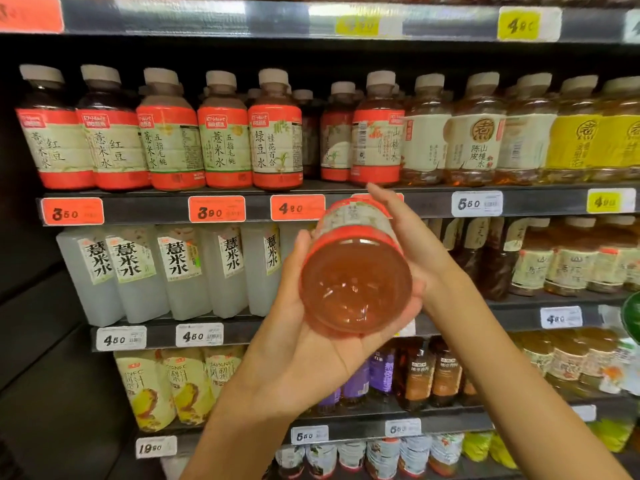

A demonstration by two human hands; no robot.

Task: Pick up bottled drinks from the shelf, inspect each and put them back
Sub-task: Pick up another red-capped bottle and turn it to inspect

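Bottle (356, 271) between both hands' grip.

Lighting: bright, even, from overhead; shelf recesses dark behind the bottle rows (221, 133). Glare: pale streaks on the top price rail (214, 15). Distortion: wide-angle bowing of shelves (433, 202) toward the edges. Focus: soft overall; price tags (216, 209) smeared, corners blurred.

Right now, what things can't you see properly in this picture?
- The held bottle: its base faces the head camera, so cap and label front are hidden.
- Right hand: its fingertips lie behind the bottle.
- Left hand: the bottle covers its palm.
- Top price tags: too blurred to read.
- Bottom bottles: cut off by the lower edge.
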